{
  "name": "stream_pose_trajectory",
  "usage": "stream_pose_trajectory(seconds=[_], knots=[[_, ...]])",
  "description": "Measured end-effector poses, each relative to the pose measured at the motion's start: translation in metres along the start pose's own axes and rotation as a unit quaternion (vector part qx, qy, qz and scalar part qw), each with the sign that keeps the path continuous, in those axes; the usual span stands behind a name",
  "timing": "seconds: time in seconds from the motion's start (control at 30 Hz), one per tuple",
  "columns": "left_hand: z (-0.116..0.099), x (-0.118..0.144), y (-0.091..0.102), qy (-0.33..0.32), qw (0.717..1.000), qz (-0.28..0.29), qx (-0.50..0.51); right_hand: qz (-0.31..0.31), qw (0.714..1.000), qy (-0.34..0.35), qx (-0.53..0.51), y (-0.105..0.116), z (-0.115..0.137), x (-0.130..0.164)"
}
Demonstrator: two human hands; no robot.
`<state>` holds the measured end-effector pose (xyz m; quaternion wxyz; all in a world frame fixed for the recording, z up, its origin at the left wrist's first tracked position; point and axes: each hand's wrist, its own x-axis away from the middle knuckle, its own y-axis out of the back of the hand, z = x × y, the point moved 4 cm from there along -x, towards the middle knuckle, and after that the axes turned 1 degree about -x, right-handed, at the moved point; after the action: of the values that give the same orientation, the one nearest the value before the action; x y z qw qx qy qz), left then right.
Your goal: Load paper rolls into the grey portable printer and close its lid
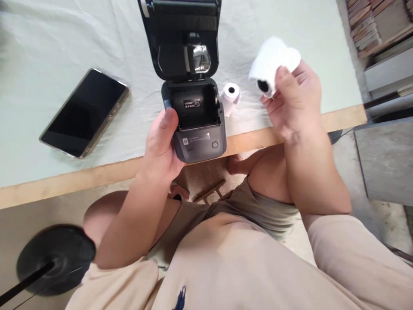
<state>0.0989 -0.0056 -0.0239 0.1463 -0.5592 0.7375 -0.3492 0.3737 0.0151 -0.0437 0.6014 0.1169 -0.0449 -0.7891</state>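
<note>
My left hand [163,144] grips the left side of a small dark label printer [200,144], its thumb over the rim. The printer's lid [187,43] stands swung up, and the paper bay [195,105] inside holds no roll. Above the table to the right, my right hand [295,97] pinches a white paper roll [269,64] with a dark core and a loose end of paper. A second, smaller paper roll [230,99] stands upright on the cloth against the printer's right side.
A smartphone [85,112] with a dark screen lies on the pale cloth [129,30] at the left. The table's wooden front edge [122,171] runs just before my lap. A round black stand base [56,258] rests on the floor at lower left; bricks [364,26] are stacked at upper right.
</note>
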Motion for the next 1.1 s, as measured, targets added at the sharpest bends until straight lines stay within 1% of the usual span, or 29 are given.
stream_pose_trajectory(seconds=[0.03, 0.13, 0.2, 0.23, 0.33, 0.37, 0.43, 0.57, 0.67, 0.73, 0.83, 0.9, 0.97, 1.03, 1.1], knots=[[0.000, 0.000, 0.001, -0.003, 1.000, -0.004, 0.002, -0.012, 0.998, -0.032, -0.050, 0.003, -0.002, 0.000], [0.003, 0.000, 0.005, -0.017, 1.000, -0.020, 0.001, 0.050, 0.986, -0.084, -0.132, 0.001, 0.001, 0.001], [0.005, -0.002, 0.008, -0.033, 0.999, -0.025, -0.003, 0.068, 0.972, -0.122, -0.190, -0.002, 0.009, 0.003], [0.005, -0.003, 0.009, -0.039, 0.999, -0.025, -0.004, 0.065, 0.961, -0.149, -0.224, -0.005, 0.013, 0.004], [0.007, -0.005, 0.010, -0.039, 0.999, -0.015, 0.002, 0.028, 0.926, -0.218, -0.307, -0.012, 0.020, 0.009], [0.008, -0.005, 0.009, -0.035, 0.999, -0.012, 0.006, 0.021, 0.918, -0.228, -0.323, -0.014, 0.021, 0.010], [0.009, -0.005, 0.009, -0.035, 0.999, -0.014, 0.014, 0.006, 0.912, -0.234, -0.338, -0.017, 0.019, 0.011], [0.009, -0.004, 0.010, -0.042, 0.998, -0.035, 0.016, -0.022, 0.923, -0.213, -0.319, -0.018, 0.006, 0.010], [0.008, -0.003, 0.010, -0.035, 0.999, -0.024, 0.014, -0.033, 0.928, -0.214, -0.303, -0.014, -0.001, 0.007], [0.006, -0.003, 0.011, -0.028, 0.999, -0.013, 0.011, -0.007, 0.930, -0.218, -0.295, -0.011, -0.001, 0.006], [0.005, -0.004, 0.013, -0.015, 1.000, -0.010, 0.005, 0.059, 0.936, -0.210, -0.278, -0.012, 0.000, 0.005], [0.006, -0.005, 0.014, -0.003, 1.000, -0.012, -0.005, 0.061, 0.946, -0.186, -0.258, -0.014, -0.001, 0.005], [0.005, -0.005, 0.016, -0.006, 1.000, -0.019, -0.018, 0.037, 0.962, -0.138, -0.233, -0.016, -0.002, 0.006], [0.005, -0.004, 0.018, -0.010, 0.999, -0.025, -0.028, 0.027, 0.982, -0.058, -0.177, -0.018, -0.001, 0.007], [0.006, -0.004, 0.019, -0.007, 0.999, -0.020, -0.033, 0.054, 0.997, 0.031, -0.052, -0.019, 0.002, 0.008]])
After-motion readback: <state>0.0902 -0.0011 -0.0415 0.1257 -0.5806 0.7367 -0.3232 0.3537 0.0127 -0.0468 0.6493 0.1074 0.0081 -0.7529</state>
